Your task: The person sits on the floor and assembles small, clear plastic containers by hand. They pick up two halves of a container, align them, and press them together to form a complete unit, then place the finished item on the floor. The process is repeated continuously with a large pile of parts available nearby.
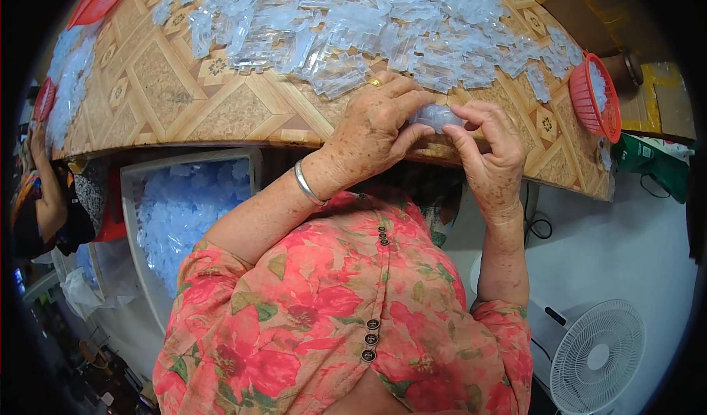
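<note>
Between my two hands, at the table's near edge, is a small translucent bluish plastic piece point(436, 117). My left hand point(379, 124), with a ring and a bracelet, pinches its left end between thumb and fingers. The thumb and forefinger of my right hand point(492, 139) close on its right end. Its exact kind is hard to make out, since my fingers cover both ends. Just beyond my hands, many clear, flat plastic pieces point(346, 28) lie in a spread heap on the patterned table point(213, 109).
A red basket point(595, 98) with pale pieces stands at the table's right edge. Below the table on the left is a box point(195, 201) of bluish pieces. A white fan point(598, 356) is at lower right. Another person's arm point(48, 194) shows at far left.
</note>
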Tool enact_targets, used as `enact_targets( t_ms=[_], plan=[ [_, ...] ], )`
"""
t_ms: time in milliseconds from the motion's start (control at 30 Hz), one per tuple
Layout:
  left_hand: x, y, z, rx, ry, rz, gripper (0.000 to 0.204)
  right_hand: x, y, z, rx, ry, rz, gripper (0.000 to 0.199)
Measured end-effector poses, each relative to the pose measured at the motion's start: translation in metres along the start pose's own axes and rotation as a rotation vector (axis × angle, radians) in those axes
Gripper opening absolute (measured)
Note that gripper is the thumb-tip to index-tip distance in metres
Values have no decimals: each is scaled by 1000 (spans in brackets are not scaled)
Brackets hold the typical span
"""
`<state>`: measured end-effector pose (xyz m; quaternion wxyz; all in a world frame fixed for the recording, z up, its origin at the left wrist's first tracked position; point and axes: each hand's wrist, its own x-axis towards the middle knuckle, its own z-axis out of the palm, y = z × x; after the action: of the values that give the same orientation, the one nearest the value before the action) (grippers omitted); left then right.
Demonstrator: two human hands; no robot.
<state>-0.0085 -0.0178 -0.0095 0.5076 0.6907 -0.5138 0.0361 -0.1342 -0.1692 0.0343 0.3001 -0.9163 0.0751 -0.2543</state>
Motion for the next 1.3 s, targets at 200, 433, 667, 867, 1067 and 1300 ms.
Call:
enact_targets(
  t_ms=[200, 433, 667, 867, 1067, 1300],
  plan=[
    [-1, -2, 0, 5, -10, 1, 41, 15, -6, 0, 4, -111, -15, 20],
    [0, -1, -2, -21, -33, -4, 43, 11, -2, -1, 41, -101, -8, 24],
    [-2, 20, -13, 44, -24, -126, 43, 5, 0, -13, 25, -60, 237, 36],
    [13, 15, -6, -3, -198, -156, 29, 13, 14, -20, 436, -481, 674, 38],
    [30, 16, -11, -196, -384, -468, 26, 26, 15, -26, 722, -630, 860, 39],
    [32, 13, -10, -237, -419, -520, 25, 27, 19, -21, 797, -642, 928, 39]
  ],
)
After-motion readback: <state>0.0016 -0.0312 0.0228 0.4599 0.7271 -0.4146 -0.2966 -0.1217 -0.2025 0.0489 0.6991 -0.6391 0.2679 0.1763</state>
